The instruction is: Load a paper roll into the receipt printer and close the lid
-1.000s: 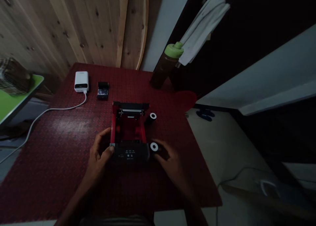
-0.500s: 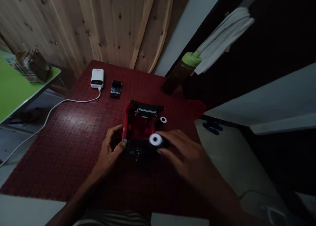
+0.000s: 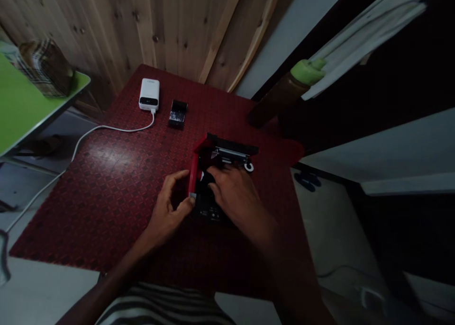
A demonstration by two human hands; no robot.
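- Receipt printer (image 3: pixel 213 214), black with red sides, lid open, stands on a red patterned tabletop (image 3: pixel 106 192), well apart from its edges
- Left hand (image 3: pixel 167 211) curls at the printer's near corner, thumb pressed on it
- Right hand (image 3: pixel 232 192) spreads over the compartment, hiding its inside; any pinch cannot be told
- Paper roll (image 3: pixel 249 167), white-cored, just beyond, partly hidden
- Power bank (image 3: pixel 149 94) and white cable (image 3: pixel 117 129) farther back
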